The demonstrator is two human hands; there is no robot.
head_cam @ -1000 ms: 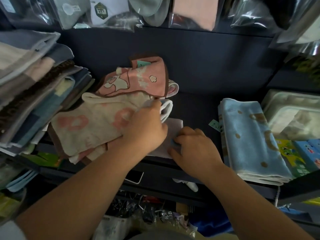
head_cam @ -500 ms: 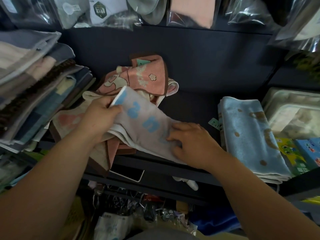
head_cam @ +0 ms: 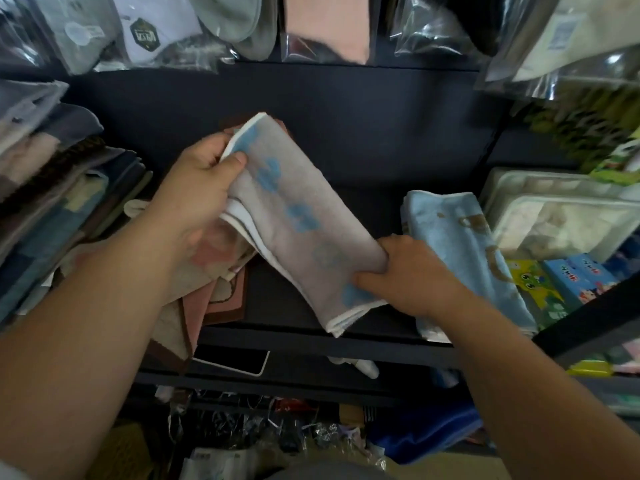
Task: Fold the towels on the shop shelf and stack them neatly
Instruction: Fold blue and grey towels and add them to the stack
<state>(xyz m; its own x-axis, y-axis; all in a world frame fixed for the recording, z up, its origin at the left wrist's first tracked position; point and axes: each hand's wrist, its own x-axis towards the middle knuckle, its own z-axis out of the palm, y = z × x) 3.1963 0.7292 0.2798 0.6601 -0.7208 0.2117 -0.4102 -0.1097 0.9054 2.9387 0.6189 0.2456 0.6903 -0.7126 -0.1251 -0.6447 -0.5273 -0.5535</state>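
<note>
A folded grey towel (head_cam: 298, 216) with blue shapes and a white hem is held above the dark shelf (head_cam: 346, 161), slanting from upper left to lower right. My left hand (head_cam: 197, 188) pinches its upper end, thumb on top. My right hand (head_cam: 412, 275) grips its lower right edge. Under my left arm lies a loose heap of pink and beige towels (head_cam: 214, 282), partly hanging over the shelf's front edge. A folded light blue towel (head_cam: 460, 251) with brown marks lies to the right.
A tall slanted stack of folded towels (head_cam: 52, 188) fills the left side. Clear packaged goods (head_cam: 554, 213) and colourful boxes (head_cam: 561, 282) stand at the right. Plastic-wrapped items (head_cam: 325, 26) hang above. A phone (head_cam: 232, 362) lies on the ledge below the shelf.
Both hands have lifted the grey towel off the heap and pulled it out lengthwise. My left hand rose to the towel's far end; my right hand shifted right and now grips the near edge.
</note>
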